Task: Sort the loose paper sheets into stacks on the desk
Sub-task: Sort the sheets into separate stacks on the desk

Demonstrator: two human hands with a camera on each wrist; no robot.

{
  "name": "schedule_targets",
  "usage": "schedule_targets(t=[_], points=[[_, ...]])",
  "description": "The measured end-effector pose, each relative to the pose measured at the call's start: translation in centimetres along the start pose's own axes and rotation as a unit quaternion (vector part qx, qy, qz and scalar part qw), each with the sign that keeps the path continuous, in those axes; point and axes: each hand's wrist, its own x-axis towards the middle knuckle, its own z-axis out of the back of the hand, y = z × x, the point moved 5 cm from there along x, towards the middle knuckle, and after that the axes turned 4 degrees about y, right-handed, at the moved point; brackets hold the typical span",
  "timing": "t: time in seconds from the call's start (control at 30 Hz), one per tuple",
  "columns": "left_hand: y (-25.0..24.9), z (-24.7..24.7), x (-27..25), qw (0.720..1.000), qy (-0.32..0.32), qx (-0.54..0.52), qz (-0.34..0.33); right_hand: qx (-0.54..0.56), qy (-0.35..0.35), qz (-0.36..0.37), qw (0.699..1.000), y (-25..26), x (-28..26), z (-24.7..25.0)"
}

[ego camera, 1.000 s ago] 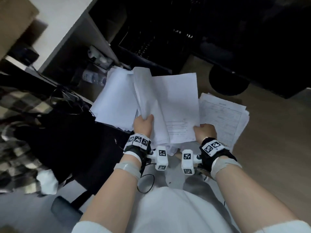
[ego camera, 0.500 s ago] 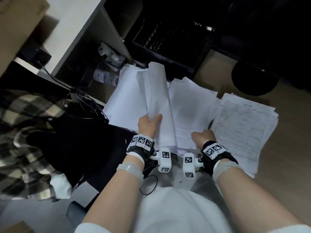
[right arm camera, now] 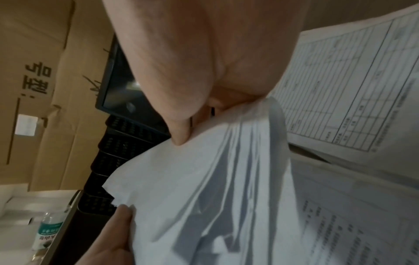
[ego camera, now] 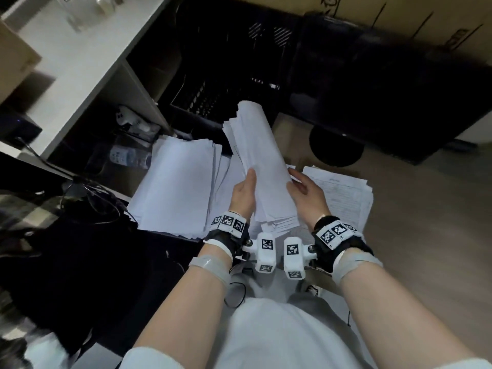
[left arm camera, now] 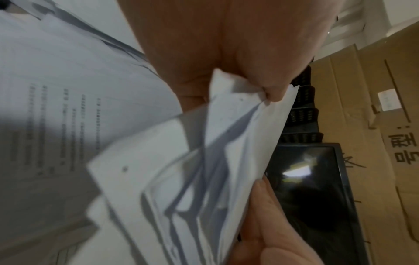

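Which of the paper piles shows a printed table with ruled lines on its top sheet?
The pile on the right, beside the right hand. The left pile shows a blank top sheet.

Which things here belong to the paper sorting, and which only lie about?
Job:
- bundle of sheets, held by left hand and right hand
- blank stack
- printed forms stack

Lying about:
- water bottle
- cardboard box
- black crate

Dim room, probably wood floor.
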Motion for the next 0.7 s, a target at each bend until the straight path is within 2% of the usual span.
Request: schedule_targets(t=[0.1,0.2,0.4,0.47,0.6,0.7], points=[[-0.5,-2.3,-1.4,1.000,0.009,0.016,-0.012,-0.023,-0.008,0.016,1.000,0.6,-0.5,2.0],[0.2,-4.3,-1.4,0.999,0.024,0.015,-0.027,-0.017,0.016,0.016,1.000,1.4,-1.7,3.8],[1.0,-8.1,-3.7,0.999,0.015,-0.006,-0.028,-0.077,0.160,0.006,0.984,1.9,-4.2,7.1],[1.2,-9.5,-4.9,0.999,0.014,-0.017,-0.030,-0.099,0.181,0.010,0.978,1.5,-4.7,8.1],[2.2,-11.9,-6.5,0.999,0.006,-0.004,-0.045,-0.112,0.199,0.003,0.974,0.7,-5.4,10.7],[3.1,-12.4,-6.9,0.998,-0.034,0.011,-0.052,-0.100,0.151,-0.027,0.983,0.6,-5.2,12.5]])
